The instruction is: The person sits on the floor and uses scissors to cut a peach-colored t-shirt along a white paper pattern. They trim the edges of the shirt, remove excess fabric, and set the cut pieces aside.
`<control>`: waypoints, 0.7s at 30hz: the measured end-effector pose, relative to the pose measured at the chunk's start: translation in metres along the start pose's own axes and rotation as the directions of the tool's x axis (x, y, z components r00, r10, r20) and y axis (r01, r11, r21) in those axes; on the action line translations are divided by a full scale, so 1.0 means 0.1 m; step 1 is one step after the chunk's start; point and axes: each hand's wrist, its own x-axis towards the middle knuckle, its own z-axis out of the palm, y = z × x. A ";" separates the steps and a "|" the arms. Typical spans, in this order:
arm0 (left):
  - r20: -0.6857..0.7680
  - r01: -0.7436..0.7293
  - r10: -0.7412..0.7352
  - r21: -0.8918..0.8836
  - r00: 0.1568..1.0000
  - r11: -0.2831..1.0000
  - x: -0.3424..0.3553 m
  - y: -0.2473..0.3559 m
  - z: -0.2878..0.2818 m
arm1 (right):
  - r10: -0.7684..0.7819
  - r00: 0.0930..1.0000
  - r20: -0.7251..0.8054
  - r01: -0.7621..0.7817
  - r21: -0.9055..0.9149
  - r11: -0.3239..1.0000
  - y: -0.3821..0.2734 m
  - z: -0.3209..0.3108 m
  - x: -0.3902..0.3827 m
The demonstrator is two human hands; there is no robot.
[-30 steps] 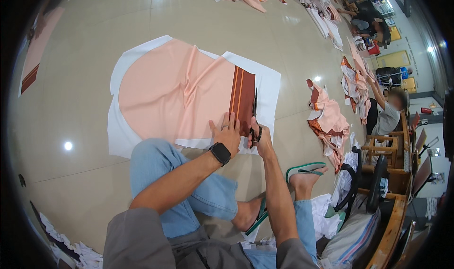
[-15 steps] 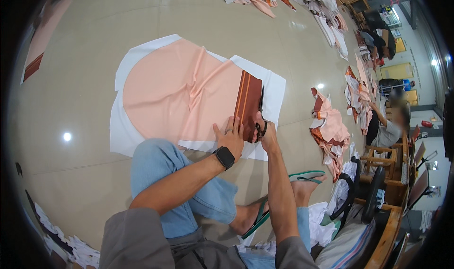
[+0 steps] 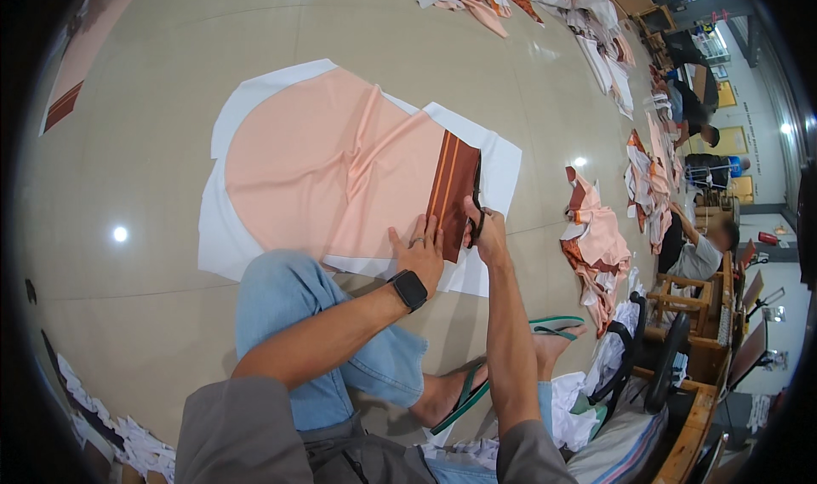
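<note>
The person sits on the floor (image 3: 153, 143) with a peach cloth (image 3: 332, 169) spread on white paper (image 3: 502, 160) in front. The cloth has a brown striped border (image 3: 451, 190) at its right end. The left hand (image 3: 419, 250) lies flat and open on the cloth, fingers spread, just beside the border; a black watch (image 3: 410, 289) is on its wrist. The right hand (image 3: 487, 233) is closed around black scissors (image 3: 477, 216), which touch the right edge of the border. Other cloth piles (image 3: 596, 237) lie further right, where another person (image 3: 702, 250) sits.
</note>
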 end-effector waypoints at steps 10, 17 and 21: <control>-0.074 0.025 -0.030 -0.058 0.997 0.998 -0.03 0.02 -0.02 | 0.053 0.997 0.062 -0.063 0.177 0.982 -0.24 -0.04 0.12; -0.077 0.004 -0.002 0.030 0.997 1.000 -0.01 0.03 0.06 | -0.016 1.000 0.018 0.017 -0.059 0.998 -0.09 -0.07 0.33; -0.094 0.015 -0.012 0.027 0.995 1.000 0.00 0.03 0.07 | 0.036 0.998 0.060 -0.041 0.081 0.996 -0.37 -0.05 0.32</control>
